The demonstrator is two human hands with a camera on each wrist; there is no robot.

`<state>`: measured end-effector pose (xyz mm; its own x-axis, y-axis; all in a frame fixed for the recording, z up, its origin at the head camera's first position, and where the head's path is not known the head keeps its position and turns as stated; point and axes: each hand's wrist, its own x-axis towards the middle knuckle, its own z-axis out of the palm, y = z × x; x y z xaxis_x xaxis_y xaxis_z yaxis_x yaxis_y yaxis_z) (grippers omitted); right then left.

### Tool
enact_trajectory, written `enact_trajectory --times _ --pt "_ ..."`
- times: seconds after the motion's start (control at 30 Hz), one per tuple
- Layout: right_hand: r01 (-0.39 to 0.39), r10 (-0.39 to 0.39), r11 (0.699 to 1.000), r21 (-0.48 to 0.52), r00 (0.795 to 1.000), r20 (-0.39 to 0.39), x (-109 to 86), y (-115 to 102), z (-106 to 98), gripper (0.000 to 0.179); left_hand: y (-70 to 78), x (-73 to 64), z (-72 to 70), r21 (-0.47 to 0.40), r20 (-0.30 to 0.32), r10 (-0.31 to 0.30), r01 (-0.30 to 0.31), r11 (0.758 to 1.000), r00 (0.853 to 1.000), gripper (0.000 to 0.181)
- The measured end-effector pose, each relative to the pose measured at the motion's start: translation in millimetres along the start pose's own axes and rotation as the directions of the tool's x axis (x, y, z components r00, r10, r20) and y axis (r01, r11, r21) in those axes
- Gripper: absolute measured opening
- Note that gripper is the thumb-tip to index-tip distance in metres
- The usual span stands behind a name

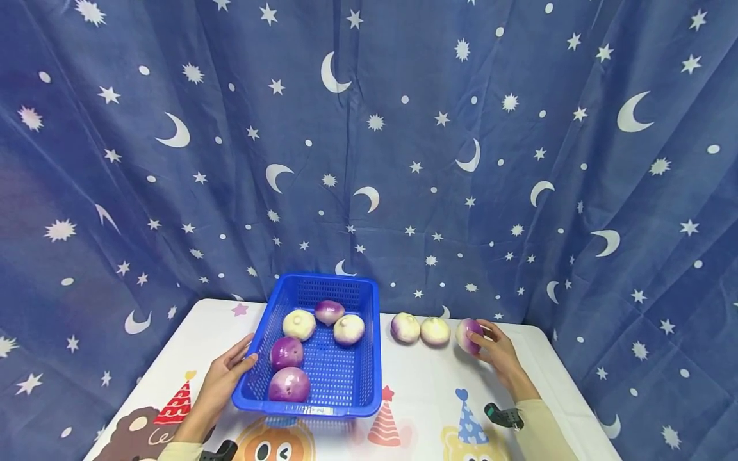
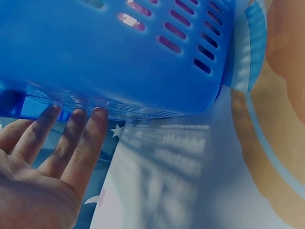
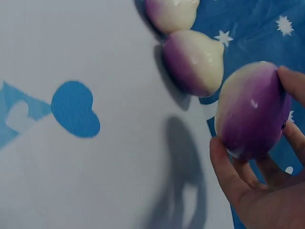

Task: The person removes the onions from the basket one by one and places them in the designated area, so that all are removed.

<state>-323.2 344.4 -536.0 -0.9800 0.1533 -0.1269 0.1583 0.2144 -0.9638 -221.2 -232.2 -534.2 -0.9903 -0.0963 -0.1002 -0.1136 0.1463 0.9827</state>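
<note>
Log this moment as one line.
left hand: touches blue basket | right hand: holds purple-white turnip | basket: five turnips | table: two turnips right of basket

We can read no words, brands or numbers. On the near rim of the blue basket (image 1: 271,408), about midway between left and right, we see a pale label (image 1: 319,410) with small dark marks, too blurred for us to make out. The far curtain (image 1: 398,57) bears printed crescent moons (image 1: 328,77) and stars (image 1: 268,14).
</note>
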Motion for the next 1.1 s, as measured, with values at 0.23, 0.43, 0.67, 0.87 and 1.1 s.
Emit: enact_trajectory --times 0.23,0.43,0.67,0.87,1.1 --pt "-0.010 0.009 1.000 -0.030 0.999 -0.034 13.1 4.9 -0.2 0.068 -1.5 0.5 -0.2 0.028 -0.002 -0.017 0.017 0.999 1.000 0.063" --pt "-0.011 0.007 0.998 -0.061 0.997 -0.076 16.6 7.3 -2.0 0.068 -1.8 2.7 2.8 0.005 -0.002 -0.004 0.004 1.000 1.000 0.063" --pt "0.029 -0.050 0.983 -0.179 0.992 -0.114 25.1 12.7 -2.0 0.065 -2.7 1.3 1.7 -0.022 -0.003 0.011 -0.011 1.000 1.000 0.063" --pt "0.061 -0.087 0.976 -0.210 0.989 -0.116 28.1 14.9 3.0 0.060 -3.2 2.2 0.5 -0.033 -0.003 0.013 -0.013 0.999 1.000 0.063" --pt "0.039 -0.060 0.978 -0.206 0.994 -0.096 27.8 16.1 5.8 0.057 -4.0 2.8 -0.2 -0.008 -0.004 -0.009 0.009 1.000 1.000 0.063"
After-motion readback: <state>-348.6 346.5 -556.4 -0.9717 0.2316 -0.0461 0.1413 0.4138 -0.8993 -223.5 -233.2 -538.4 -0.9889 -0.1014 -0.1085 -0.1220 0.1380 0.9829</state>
